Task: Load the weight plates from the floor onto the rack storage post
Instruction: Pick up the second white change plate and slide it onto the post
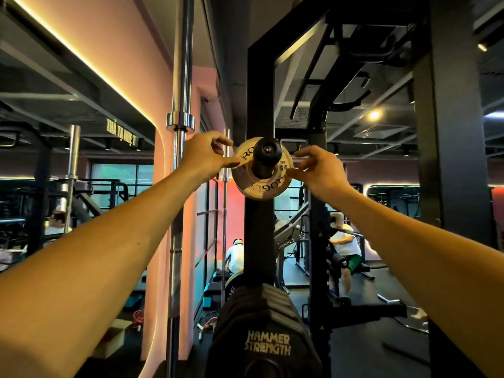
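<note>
Head view: small pale plate [262, 174] already threaded on storage post [266, 156], left hand [206, 154] and right hand [317, 170] pinching its rim, seating unfinished; floor plates unseen.

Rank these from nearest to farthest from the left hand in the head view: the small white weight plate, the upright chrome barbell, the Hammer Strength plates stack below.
1. Small white weight plate: on the storage post, the left hand touches its left edge.
2. Upright chrome barbell: standing just left of and behind the hand.
3. Hammer Strength plates stack: far below, at the bottom centre.
</note>
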{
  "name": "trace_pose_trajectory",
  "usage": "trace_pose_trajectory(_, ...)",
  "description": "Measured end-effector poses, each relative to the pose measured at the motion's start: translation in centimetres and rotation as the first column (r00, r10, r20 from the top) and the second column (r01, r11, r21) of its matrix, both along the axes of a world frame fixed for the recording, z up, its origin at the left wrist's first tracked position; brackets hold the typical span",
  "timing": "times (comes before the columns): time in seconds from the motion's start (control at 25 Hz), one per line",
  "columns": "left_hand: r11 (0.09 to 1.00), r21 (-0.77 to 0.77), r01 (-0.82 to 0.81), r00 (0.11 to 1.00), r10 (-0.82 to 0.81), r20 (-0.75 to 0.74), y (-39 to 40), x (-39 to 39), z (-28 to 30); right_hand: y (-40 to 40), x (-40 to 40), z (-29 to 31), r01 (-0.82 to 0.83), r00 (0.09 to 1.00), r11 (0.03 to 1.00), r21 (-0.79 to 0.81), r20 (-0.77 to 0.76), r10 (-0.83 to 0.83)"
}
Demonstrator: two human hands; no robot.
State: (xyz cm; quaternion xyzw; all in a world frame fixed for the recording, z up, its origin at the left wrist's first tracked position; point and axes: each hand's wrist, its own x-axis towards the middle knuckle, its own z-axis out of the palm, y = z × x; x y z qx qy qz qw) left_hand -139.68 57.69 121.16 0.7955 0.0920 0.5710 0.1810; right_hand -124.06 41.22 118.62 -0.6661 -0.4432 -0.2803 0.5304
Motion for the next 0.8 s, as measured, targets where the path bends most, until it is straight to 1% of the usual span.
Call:
trace_pose_trajectory(0.16,0.997,0.017,0.075,0.995,-0.074,-0.066,-0.1,-0.1,0.0,-0.1,-0.4,0.2,0.01,0.997,0.999,-0.039,0.074,-0.007)
trace_pose_trajectory(0.24,0.998,0.042,0.044,0.995,-0.04,-0.09,0.4,1.0,-0.2,1.0,-0.2,0.3,0.002,0.997,0.998,-0.062,0.079,0.003)
trace_pose_trajectory(0.32,0.998,0.069,0.015,0.997,-0.009,-0.081,1.4,2.7,-0.2,2.3,0.5,0.5,-0.005,0.996,0.998,-0.066,0.089,0.011)
trace_pose_trajectory(0.44,0.973,0.2,-0.118,0.992,0.125,-0.027,2.9,5.1,-0.3,4.4,2.5,0.6,0.036,0.991,0.996,-0.076,0.131,-0.025)
trace_pose_trajectory(0.48,0.962,0.251,-0.112,0.993,0.115,0.001,3.6,6.1,-0.4,5.1,3.2,0.4,0.048,0.99,0.995,-0.09,0.133,-0.036)
trace_pose_trajectory(0.56,0.958,0.282,-0.053,0.998,0.06,-0.016,4.3,7.6,-1.1,6.8,4.9,-0.1,0.064,0.989,0.995,-0.073,0.14,-0.053)
trace_pose_trajectory(0.6,0.953,0.298,-0.052,0.998,0.061,-0.021,5.0,8.3,-1.2,7.5,5.7,-0.2,0.062,0.989,0.997,-0.053,0.135,-0.054)
trace_pose_trajectory(0.68,0.95,0.306,-0.063,0.997,0.076,-0.03,6.7,9.4,-1.0,8.2,6.7,0.0,0.048,0.991,0.997,-0.056,0.124,-0.041)
trace_pose_trajectory(0.76,0.953,0.294,-0.068,0.995,0.085,-0.045,7.6,9.8,-0.5,8.1,7.0,0.4,0.061,0.987,0.994,-0.089,0.154,-0.047)
trace_pose_trajectory(0.8,0.954,0.289,-0.078,0.992,0.104,-0.076,7.7,9.7,-0.3,8.0,6.7,0.6,0.076,0.985,0.992,-0.099,0.165,-0.059)
